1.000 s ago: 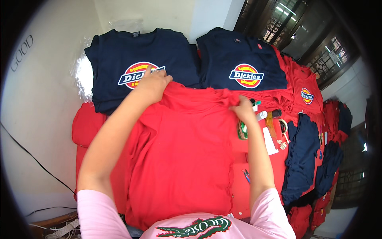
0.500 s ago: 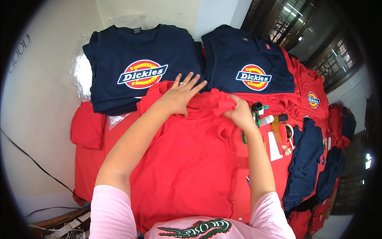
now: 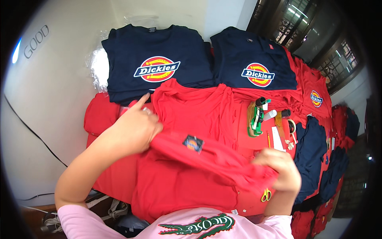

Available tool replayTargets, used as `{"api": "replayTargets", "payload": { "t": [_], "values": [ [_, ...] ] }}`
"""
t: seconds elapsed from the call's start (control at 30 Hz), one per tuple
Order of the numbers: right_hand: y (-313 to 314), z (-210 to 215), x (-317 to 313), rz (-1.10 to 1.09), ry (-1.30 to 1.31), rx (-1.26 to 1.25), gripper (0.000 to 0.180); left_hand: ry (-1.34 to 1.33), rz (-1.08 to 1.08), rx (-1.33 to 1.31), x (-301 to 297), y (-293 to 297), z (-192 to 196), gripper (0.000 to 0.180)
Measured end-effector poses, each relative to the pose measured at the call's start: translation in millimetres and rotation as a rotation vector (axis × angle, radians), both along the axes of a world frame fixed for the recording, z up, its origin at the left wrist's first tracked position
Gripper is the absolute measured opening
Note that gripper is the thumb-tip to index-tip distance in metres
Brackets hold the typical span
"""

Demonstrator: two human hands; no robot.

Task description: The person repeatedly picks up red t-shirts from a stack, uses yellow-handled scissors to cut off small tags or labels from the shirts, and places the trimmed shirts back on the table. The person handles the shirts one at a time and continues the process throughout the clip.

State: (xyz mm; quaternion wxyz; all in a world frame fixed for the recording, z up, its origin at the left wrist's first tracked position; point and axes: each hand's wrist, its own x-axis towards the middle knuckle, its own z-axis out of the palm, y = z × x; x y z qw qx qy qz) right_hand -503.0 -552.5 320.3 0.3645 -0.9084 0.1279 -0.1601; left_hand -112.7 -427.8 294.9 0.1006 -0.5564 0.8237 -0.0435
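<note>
A red T-shirt [image 3: 215, 153] is stretched taut between my two hands. A small dark neck label shows on its raised upper edge. My left hand [image 3: 137, 126] pinches the cloth at the left, with its index finger pointing away from me. On the right and nearer to me, my right hand [image 3: 281, 167] is closed on the other end, slightly blurred by motion. Behind the lifted edge, more red fabric [image 3: 191, 103] spreads over the table, and which layers belong to the same shirt is hard to tell.
Two stacks of navy T-shirts [image 3: 179, 44] [image 3: 227, 51] with round printed logos lie at the back. A green tape dispenser [image 3: 254, 121], a white bottle [image 3: 270, 115] and yellow-handled scissors [image 3: 266, 194] are on the right. Navy cloth pieces [image 3: 308, 151] lie beyond them, and a folded red bundle [image 3: 99, 115] at left.
Both hands have come nearer to me and moved farther apart, lifting the red T-shirt's upper edge. Its neck label and the yellow-handled scissors are now visible.
</note>
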Motion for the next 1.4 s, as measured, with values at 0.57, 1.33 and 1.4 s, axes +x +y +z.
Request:
{"api": "replayTargets", "payload": {
  "t": [0.57,1.33,1.4],
  "values": [
    [-175.6,-29.8,59.1,-0.639,-0.261,-0.281,0.058,0.041,0.169,-0.74,25.6,-72.7,31.7,0.05],
    [243.1,-278.0,-140.8,-0.71,0.344,-0.195,0.047,0.7,0.899,-0.211,-88.5,276.5,-303.2,0.095],
    [268.5,-274.9,-138.9,-0.621,0.301,-0.044,0.045,0.831,0.942,-0.281,-100.6,285.6,-295.5,0.098]
  ]
}}
